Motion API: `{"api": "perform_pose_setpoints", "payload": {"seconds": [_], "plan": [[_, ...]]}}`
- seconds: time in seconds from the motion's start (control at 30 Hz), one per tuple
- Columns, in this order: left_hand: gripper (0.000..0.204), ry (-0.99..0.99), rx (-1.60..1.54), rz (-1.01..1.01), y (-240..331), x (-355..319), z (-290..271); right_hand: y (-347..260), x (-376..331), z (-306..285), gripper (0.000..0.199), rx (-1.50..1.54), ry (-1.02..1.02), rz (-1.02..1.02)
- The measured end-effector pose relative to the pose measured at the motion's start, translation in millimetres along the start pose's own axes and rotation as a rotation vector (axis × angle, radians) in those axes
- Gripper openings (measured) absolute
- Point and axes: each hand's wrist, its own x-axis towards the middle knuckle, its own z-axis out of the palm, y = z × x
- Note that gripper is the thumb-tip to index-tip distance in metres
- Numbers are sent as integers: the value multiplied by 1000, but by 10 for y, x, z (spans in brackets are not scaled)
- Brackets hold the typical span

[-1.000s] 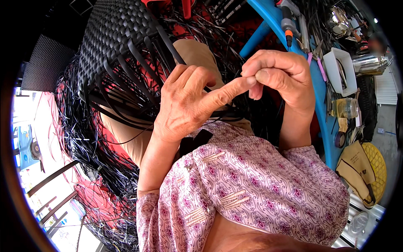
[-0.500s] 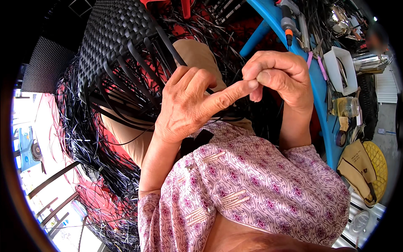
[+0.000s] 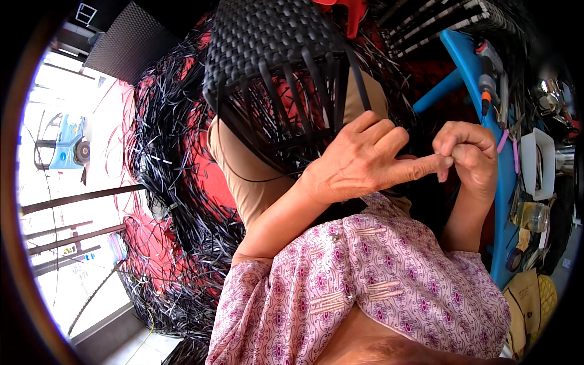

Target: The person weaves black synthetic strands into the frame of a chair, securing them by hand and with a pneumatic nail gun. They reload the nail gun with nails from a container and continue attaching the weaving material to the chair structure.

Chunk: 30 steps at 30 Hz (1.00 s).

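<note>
My left hand [image 3: 359, 159] is in front of my chest, its fingers curled and its thumb stretched to the right. The fingertips of my right hand [image 3: 469, 157] are pinched together against the tip of that thumb. Whether a thin thing lies in the pinch is too small to make out. Across my lap rests a black woven wicker piece [image 3: 274, 45], with loose flat strips hanging from its near edge. One black strip [image 3: 359, 79] runs down to the curled fingers of my left hand; the knuckles hide whether they grip it.
Heaps of black strips [image 3: 164, 128] cover the red floor covering on the left. A dark woven panel [image 3: 131, 45] stands at the far left. On the right, a blue table [image 3: 504, 194] has a power tool [image 3: 486, 82], pink-handled scissors [image 3: 515, 152], a white tub [image 3: 550, 158] and a glass jar [image 3: 532, 217] by it.
The whole scene, hands and woven piece included, has shifted right in the picture as the view turned left. My hands keep nearly the same pose, fingertips still meeting at the left thumb.
</note>
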Motion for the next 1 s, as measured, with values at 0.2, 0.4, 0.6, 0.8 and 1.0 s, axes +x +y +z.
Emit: {"api": "perform_pose_setpoints", "payload": {"seconds": [0.2,0.4,0.6,0.8,1.0], "plan": [[56,5,-8,17,6,-6,-47,65,-20,-1,14,16,5,-15],[47,60,-103,51,55,39,-144,108,3,47,14,86,-7,27],[43,-50,-120,10,147,105,-293,255,10,79,24,217,-62,106],[27,124,-128,-6,180,251,-811,418,239,108,42,215,116,166],[35,671,-159,-826,-904,166,-1435,732,1037,53,51,78,293,-45]]}}
